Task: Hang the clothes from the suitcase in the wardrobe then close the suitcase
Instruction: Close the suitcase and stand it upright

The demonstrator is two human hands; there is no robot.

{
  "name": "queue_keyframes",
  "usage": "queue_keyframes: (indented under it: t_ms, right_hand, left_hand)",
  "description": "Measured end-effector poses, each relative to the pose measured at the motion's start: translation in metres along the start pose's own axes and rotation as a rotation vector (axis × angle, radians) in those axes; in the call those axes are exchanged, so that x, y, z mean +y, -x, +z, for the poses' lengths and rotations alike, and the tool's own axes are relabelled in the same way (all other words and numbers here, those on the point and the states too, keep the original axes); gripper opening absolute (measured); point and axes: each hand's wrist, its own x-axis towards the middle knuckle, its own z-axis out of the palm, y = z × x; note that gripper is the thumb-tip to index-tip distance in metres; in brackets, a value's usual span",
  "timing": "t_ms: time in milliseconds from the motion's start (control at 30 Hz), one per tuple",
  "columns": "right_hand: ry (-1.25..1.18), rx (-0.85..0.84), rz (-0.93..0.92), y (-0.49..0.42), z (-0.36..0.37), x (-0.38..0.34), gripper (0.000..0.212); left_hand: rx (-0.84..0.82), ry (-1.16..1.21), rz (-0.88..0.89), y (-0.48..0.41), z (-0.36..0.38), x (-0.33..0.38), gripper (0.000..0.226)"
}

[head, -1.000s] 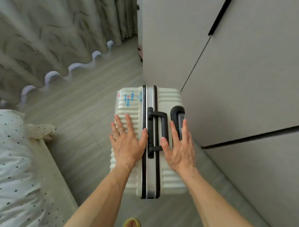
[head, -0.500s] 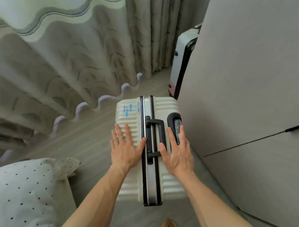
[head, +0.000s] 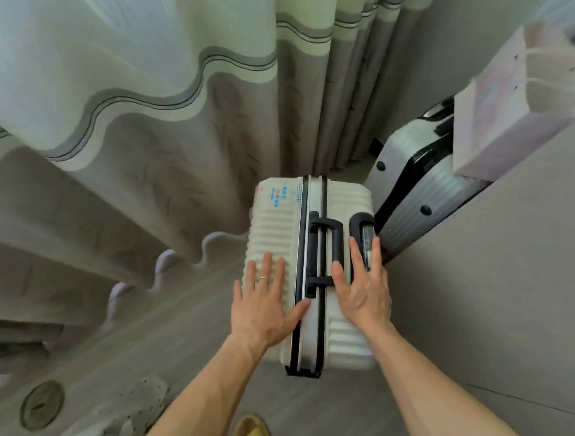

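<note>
A cream ribbed suitcase (head: 276, 224) stands upright and closed on the wooden floor, its black carry handle (head: 324, 252) on top. My left hand (head: 262, 302), flat with straight fingers, presses on the top left of it. My right hand (head: 362, 287) lies flat on the top right, fingers over the recessed pull-handle slot. The grey wardrobe (head: 494, 276) stands to the right with its doors closed. No clothes are in view.
A second, silver suitcase (head: 409, 187) stands just behind, against the wardrobe's end. Long grey-green curtains (head: 152, 113) hang along the left and back. A pale bag (head: 515, 96) sits at upper right. A yellow slipper (head: 253, 430) and a dotted pillow corner (head: 140, 399) show below.
The cream suitcase has rolled forward along the wardrobe toward the curtains under both flat hands. The view has lifted, bringing the silver suitcase fully into sight; the bed has slipped out of view.
</note>
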Motion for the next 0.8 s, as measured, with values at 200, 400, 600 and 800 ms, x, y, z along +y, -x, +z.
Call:
queue_keyframes:
  t_ms: [200, 400, 600, 800]
  right_hand:
    - [-0.018, 0.048, 0.075, -0.089, 0.003, -0.039, 0.071]
    - [-0.111, 0.072, 0.148, -0.195, -0.001, -0.078, 0.073]
    - [-0.158, 0.144, 0.319, -0.278, 0.002, -0.112, 0.073]
    - [-0.127, 0.235, 0.483, -0.327, 0.002, -0.125, 0.075]
  left_hand:
    - [-0.206, -0.098, 0.036, -0.112, -0.075, -0.004, 0.118]
    - [-0.284, -0.206, 0.026, -0.232, -0.143, -0.002, 0.118]
    - [-0.298, -0.281, 0.011, -0.331, -0.196, 0.015, 0.109]
    - [-0.353, -0.328, 0.143, -0.405, -0.23, 0.027, 0.111]
